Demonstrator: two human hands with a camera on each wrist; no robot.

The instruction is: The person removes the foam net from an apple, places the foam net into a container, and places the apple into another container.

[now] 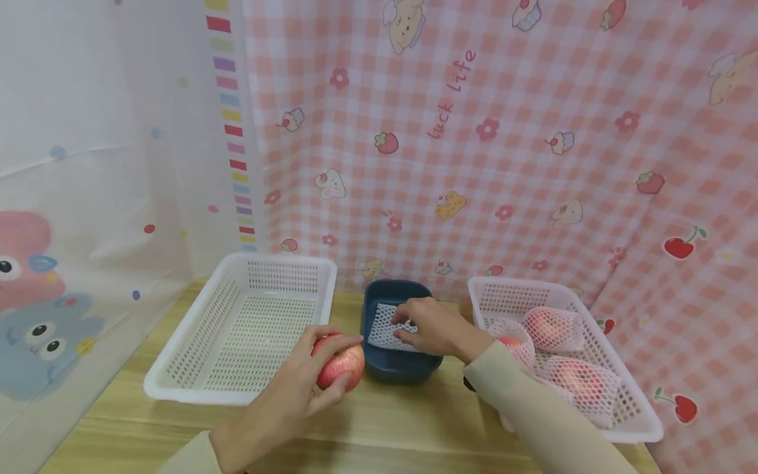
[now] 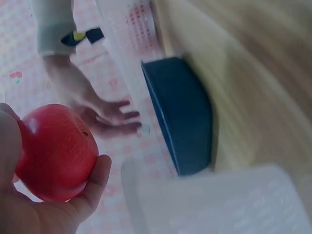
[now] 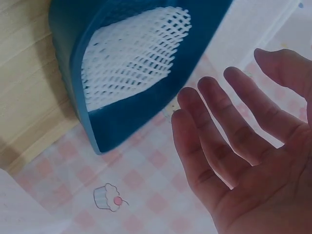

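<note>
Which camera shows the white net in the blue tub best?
Right wrist view: the white net looks largest there, its mesh clear, with the right hand off to the side. The head view shows it smaller and partly covered by that hand. The left wrist view shows none of it, just the blue tub from outside.

Apple (image 1: 348, 367): left side obscured by the left grip (image 1: 301, 378). Foam net (image 1: 381, 328): right portion obscured by the right grip (image 1: 433, 326). Right basket (image 1: 636, 426): near left corner hidden beneath the right sleeve (image 1: 541, 401). Table (image 1: 426, 428): near edge cut off. Left basket (image 2: 204, 195), left wrist view: cropped, perforations blurred.
</note>
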